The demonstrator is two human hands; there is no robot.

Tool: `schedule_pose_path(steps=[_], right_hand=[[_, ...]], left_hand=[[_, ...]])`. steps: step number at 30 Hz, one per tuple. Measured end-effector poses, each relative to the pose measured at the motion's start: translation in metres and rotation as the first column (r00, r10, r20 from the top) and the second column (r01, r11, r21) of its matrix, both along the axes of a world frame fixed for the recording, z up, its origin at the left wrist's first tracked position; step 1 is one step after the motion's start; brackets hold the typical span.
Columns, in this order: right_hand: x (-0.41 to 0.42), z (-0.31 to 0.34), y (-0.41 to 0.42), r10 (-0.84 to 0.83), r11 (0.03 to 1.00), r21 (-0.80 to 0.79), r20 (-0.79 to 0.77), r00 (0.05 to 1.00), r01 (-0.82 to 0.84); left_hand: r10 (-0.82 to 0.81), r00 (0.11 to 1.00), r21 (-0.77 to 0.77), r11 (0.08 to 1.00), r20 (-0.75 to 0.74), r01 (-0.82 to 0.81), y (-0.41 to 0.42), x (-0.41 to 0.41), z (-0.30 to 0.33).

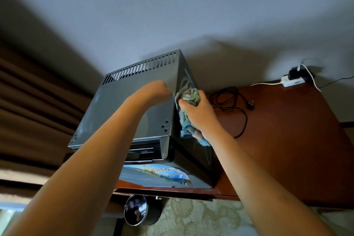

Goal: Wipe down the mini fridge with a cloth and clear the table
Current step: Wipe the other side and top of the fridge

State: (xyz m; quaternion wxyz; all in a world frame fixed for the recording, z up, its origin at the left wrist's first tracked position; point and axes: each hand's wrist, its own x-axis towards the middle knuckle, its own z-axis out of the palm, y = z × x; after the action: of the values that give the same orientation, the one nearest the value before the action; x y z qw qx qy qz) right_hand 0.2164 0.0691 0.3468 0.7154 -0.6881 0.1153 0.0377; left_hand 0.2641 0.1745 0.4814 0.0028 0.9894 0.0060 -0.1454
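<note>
Head view: soft, limp cloth is bunched in the right hand against the mini fridge's right side; left hand fingers cannot be told.

Blue printed packet under the mini fridge: orange numeral "10" legible; smaller digits and surrounding characters too blurred to read.

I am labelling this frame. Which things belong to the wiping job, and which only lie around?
Job: mini fridge; cloth in right hand; left hand on fridge edge; table.
Lying around: black cable; white power strip; printed bag; round metal bin.
</note>
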Motion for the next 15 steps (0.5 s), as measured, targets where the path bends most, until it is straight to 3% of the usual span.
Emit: schedule_pose_path(steps=[4, 10, 15], right_hand=[[0.017, 0.013, 0.0, -0.005, 1.0, -0.013, 0.092, 0.996, 0.006], [0.0, -0.031, -0.006, 0.06, 0.998, 0.037, -0.105, 0.993, -0.056], [0.019, 0.009, -0.008, 0.086, 0.996, 0.002, 0.04, 0.996, -0.086]], left_hand=[[0.016, 0.999, 0.029, 0.999, -0.046, -0.014, -0.002, 0.007, 0.001], [-0.001, 1.0, 0.043, 0.999, -0.015, 0.002, 0.002, 0.016, -0.011], [-0.002, 1.0, 0.004, 1.0, -0.007, 0.002, 0.004, 0.018, -0.01]])
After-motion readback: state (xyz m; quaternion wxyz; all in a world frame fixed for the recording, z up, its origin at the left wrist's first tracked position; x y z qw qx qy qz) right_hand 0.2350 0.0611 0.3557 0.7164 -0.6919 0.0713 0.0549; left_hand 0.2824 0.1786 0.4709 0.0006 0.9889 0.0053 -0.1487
